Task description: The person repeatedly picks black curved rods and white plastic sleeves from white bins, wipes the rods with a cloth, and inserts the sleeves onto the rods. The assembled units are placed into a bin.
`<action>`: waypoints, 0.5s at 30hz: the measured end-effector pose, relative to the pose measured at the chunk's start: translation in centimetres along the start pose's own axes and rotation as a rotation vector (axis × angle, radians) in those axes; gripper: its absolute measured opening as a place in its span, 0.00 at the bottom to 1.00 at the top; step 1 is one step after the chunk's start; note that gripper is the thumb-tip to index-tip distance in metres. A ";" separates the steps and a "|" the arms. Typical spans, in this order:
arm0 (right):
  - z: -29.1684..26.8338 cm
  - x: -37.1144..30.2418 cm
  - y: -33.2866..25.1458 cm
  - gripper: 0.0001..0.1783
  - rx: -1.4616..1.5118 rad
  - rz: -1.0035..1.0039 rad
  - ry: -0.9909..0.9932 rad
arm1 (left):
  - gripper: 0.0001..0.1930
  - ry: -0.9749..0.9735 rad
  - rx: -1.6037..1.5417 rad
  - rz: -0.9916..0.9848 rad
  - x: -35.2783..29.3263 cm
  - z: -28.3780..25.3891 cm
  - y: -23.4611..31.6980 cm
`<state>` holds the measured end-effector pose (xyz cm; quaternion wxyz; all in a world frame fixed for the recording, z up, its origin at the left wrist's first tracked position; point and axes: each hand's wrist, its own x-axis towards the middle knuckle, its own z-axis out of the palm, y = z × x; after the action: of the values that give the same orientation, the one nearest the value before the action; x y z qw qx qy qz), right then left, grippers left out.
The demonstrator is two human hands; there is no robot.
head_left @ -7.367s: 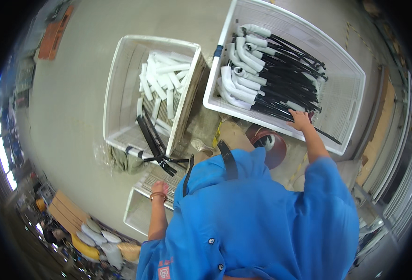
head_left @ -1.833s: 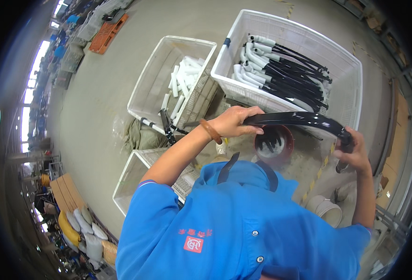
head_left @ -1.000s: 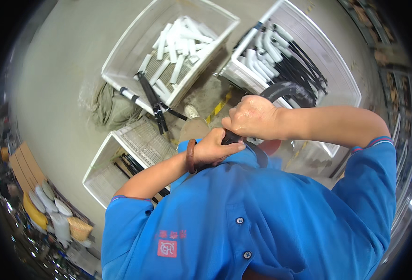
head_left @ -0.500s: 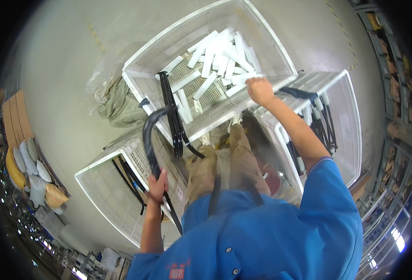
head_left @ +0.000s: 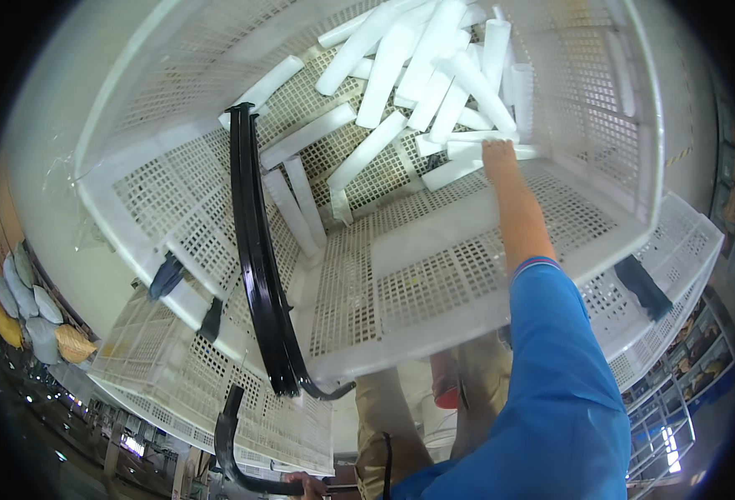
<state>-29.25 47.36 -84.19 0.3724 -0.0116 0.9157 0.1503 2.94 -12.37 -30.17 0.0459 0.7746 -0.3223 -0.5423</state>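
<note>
My right hand (head_left: 499, 153) reaches deep into a large white perforated crate (head_left: 459, 279). Its fingers are closed over a white foam-like tube (head_left: 463, 151) lying low against the near wall; the fingertips are partly hidden. Many more white tubes (head_left: 422, 62) lie loosely piled around it. At the lower edge my left hand (head_left: 307, 486), partly cut off, is closed around a black curved strip (head_left: 227, 446) with a hooked end. Several long black strips (head_left: 255, 250) lean together over the crate's near left rim, their bent lower ends outside it.
Another white crate (head_left: 176, 367) stands at the near left, and one (head_left: 676, 267) at the right. Dark cloth ties (head_left: 166, 277) wrap the big crate's rim. Filled bags (head_left: 22, 300) lie at the far left. Shelving (head_left: 705, 342) is on the right.
I have bent forward, so the big crate looks much closer. My right hand has gone from near the rim down to the tubes. My left hand and its strip have sunk toward the lower edge.
</note>
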 end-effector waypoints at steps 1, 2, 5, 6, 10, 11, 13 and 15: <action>1.3 0.3 0.1 0.17 -0.001 0.058 -0.079 | 0.06 -0.109 0.279 0.128 0.2 0.4 -0.1; 2.1 0.8 0.0 0.16 0.039 0.042 -0.135 | 0.06 -0.216 0.558 0.254 -0.3 0.9 -0.2; 1.4 -0.1 0.0 0.14 0.054 0.001 -0.409 | 0.07 -0.390 0.884 0.318 -2.6 3.8 0.8; 0.4 -0.6 0.4 0.14 0.014 -0.051 -0.383 | 0.07 -0.470 0.873 0.403 -3.3 5.1 0.8; -4.6 -4.2 2.0 0.13 -0.120 -0.277 -0.302 | 0.08 -0.542 0.860 0.469 -6.5 8.3 2.2; -5.3 -5.0 2.4 0.12 -0.069 -0.217 -0.219 | 0.08 -0.616 0.848 0.471 -6.6 8.5 2.2; -5.3 -5.5 3.2 0.10 0.038 -0.147 -0.127 | 0.09 -0.609 0.908 0.508 -6.4 7.9 2.4; -3.7 -4.9 3.8 0.13 0.087 -0.005 -0.095 | 0.10 -0.627 0.900 0.535 -5.1 6.5 2.0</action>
<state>-28.71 49.47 -77.29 0.4162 0.0093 0.9026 0.1098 -4.64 -9.38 -27.87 -0.2484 0.4139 -0.7012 -0.5247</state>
